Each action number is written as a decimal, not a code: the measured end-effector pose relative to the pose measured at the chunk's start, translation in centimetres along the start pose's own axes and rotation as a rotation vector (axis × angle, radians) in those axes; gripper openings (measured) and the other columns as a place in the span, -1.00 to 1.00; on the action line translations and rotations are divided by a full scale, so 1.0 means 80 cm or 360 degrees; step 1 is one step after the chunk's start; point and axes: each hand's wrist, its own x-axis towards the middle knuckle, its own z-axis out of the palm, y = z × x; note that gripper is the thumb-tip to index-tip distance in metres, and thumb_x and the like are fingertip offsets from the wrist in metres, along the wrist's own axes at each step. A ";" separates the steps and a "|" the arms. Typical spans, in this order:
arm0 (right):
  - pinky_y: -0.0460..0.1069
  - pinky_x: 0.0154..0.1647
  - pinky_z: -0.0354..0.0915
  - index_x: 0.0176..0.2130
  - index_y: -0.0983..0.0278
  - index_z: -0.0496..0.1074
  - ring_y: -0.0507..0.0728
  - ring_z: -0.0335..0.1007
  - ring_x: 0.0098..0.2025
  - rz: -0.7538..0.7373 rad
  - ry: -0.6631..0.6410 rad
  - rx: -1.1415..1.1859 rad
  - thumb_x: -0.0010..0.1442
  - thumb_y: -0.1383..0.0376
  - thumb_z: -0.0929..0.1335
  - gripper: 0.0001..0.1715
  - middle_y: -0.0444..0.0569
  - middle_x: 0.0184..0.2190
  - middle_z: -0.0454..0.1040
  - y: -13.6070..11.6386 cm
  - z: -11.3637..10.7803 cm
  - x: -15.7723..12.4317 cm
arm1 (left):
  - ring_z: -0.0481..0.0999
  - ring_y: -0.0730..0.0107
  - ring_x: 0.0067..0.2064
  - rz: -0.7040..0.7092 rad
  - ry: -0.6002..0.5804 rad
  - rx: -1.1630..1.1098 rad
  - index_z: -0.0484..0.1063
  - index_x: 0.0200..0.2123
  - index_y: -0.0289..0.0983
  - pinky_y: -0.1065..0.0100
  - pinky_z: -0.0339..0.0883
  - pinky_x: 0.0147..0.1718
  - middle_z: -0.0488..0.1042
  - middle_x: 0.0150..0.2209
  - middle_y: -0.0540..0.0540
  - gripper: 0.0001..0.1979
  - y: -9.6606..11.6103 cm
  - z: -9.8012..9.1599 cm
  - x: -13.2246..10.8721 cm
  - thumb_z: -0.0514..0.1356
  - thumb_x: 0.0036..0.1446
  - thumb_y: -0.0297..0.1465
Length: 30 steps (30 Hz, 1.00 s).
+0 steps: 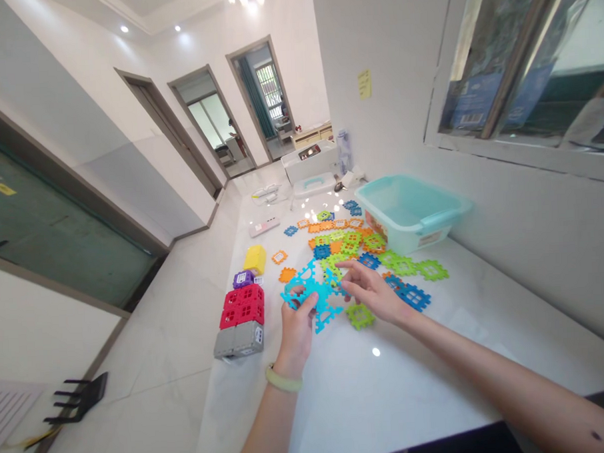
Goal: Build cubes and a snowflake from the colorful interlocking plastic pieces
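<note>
My left hand is closed on a light-blue assembly of flat interlocking plastic tiles, thumb on top, held above the table. A pale green bangle circles the left wrist. At the assembly's right edge is my right hand, index finger stretched out and the other fingers loosely bent. Whether its fingertips touch the tiles is hard to make out. Beneath and around the hands lie loose tiles: a green tile, a dark blue tile and an orange tile.
Along the table's left edge stand assembled blocks: grey, red, purple and yellow. A teal plastic basin stands by the right wall. Farther back are a lidded box and a white printer-like machine.
</note>
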 end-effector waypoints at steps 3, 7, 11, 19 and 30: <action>-0.08 -0.53 0.29 0.06 0.24 0.27 0.06 0.46 -0.46 0.0042 0.0034 -0.0016 0.25 0.15 0.28 -0.58 -0.16 -0.43 0.39 0.002 -0.002 0.002 | 0.48 0.50 -0.50 0.0025 0.0018 -0.0048 0.35 -0.22 -0.26 0.50 0.32 -0.52 0.47 -0.46 0.08 -0.52 0.012 -0.008 0.007 0.47 -0.21 -0.42; -0.05 -0.48 0.31 0.03 0.26 0.29 0.07 0.44 -0.47 0.0035 0.0097 -0.0156 0.24 0.17 0.26 -0.61 -0.15 -0.43 0.41 0.016 -0.006 0.008 | 0.54 0.43 -0.43 0.0246 0.0095 -0.0148 0.36 -0.26 -0.25 0.49 0.37 -0.50 0.51 -0.42 0.04 -0.53 0.049 -0.031 0.027 0.48 -0.25 -0.44; -0.02 -0.39 0.31 -0.01 0.27 0.33 0.09 0.43 -0.45 -0.0061 0.0116 -0.0537 0.24 0.22 0.25 -0.66 -0.14 -0.47 0.43 0.031 -0.012 0.011 | 0.53 0.48 -0.44 0.0356 0.0191 -0.0167 0.41 -0.26 -0.27 0.49 0.42 -0.45 0.54 -0.38 0.04 -0.57 0.081 -0.054 0.041 0.48 -0.24 -0.46; -0.02 -0.35 0.33 -0.05 0.27 0.38 0.10 0.44 -0.41 -0.0246 -0.0060 -0.0742 0.17 0.33 0.28 -0.68 -0.07 -0.39 0.52 0.047 -0.001 0.012 | 0.55 0.44 -0.43 0.0338 0.0091 -0.0051 0.43 -0.27 -0.30 0.49 0.41 -0.48 0.55 -0.37 -0.02 -0.62 0.093 -0.066 0.019 0.47 -0.17 -0.44; 0.18 0.03 0.28 -0.13 0.25 0.40 0.29 0.39 -0.03 -0.0439 -0.0181 -0.0955 0.08 0.23 0.40 -0.67 0.09 -0.12 0.47 0.029 0.030 0.003 | 0.42 0.54 -0.55 0.0778 0.0536 -0.0049 0.39 -0.26 -0.27 0.55 0.36 -0.58 0.44 -0.51 0.11 -0.53 0.231 -0.124 -0.051 0.48 -0.28 -0.52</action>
